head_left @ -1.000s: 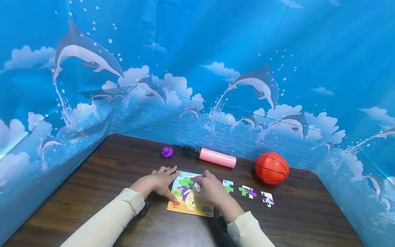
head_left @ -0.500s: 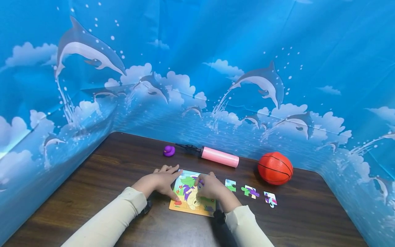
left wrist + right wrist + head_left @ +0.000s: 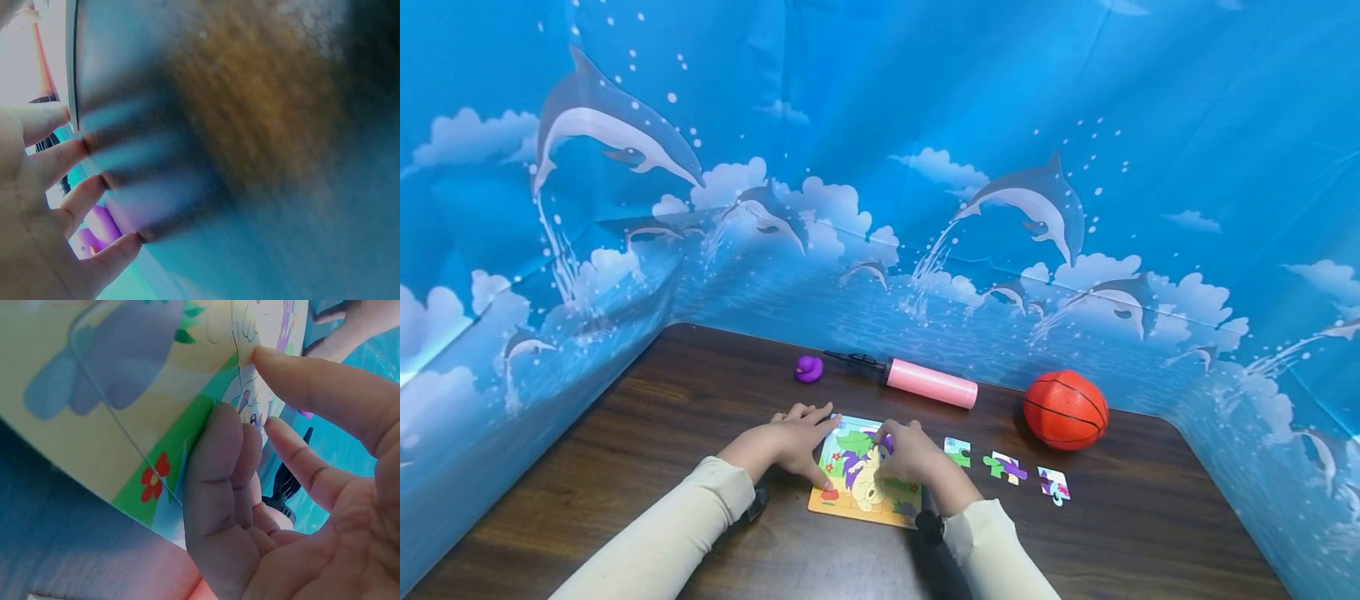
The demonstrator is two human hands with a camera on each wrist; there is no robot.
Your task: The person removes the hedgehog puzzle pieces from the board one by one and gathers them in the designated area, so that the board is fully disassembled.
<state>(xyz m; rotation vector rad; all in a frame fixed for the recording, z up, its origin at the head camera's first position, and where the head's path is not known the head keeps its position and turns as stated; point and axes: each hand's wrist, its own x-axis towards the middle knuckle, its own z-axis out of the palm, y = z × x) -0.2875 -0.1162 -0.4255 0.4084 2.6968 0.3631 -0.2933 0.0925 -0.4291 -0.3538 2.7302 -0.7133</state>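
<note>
A picture puzzle in a flat board (image 3: 865, 516) lies on the table in the head view, showing a pale cartoon animal with purple hair. My left hand (image 3: 792, 446) spreads over its left edge, thumb on the board; in the left wrist view the fingertips (image 3: 128, 247) reach the dark tabletop. Over the upper right of the picture, my right hand (image 3: 916, 457) holds a puzzle piece (image 3: 250, 394) with part of the animal's face between thumb and index finger. Its other fingers curl against the board. Three loose puzzle pieces (image 3: 957, 452) lie in a row to the right.
Behind the board a purple toy duck (image 3: 808, 369) and a pink hand pump (image 3: 931, 383) with a black nozzle end lie on the brown table (image 3: 625, 450). An orange-red ball (image 3: 1066, 410) sits at the back right. A dolphin-printed blue sheet (image 3: 850, 208) stands around the table.
The right hand has turned slightly at the same spot, showing more of the purple-haired face beside its fingers. The left hand stays on the board's left edge. The head view shifts a little.
</note>
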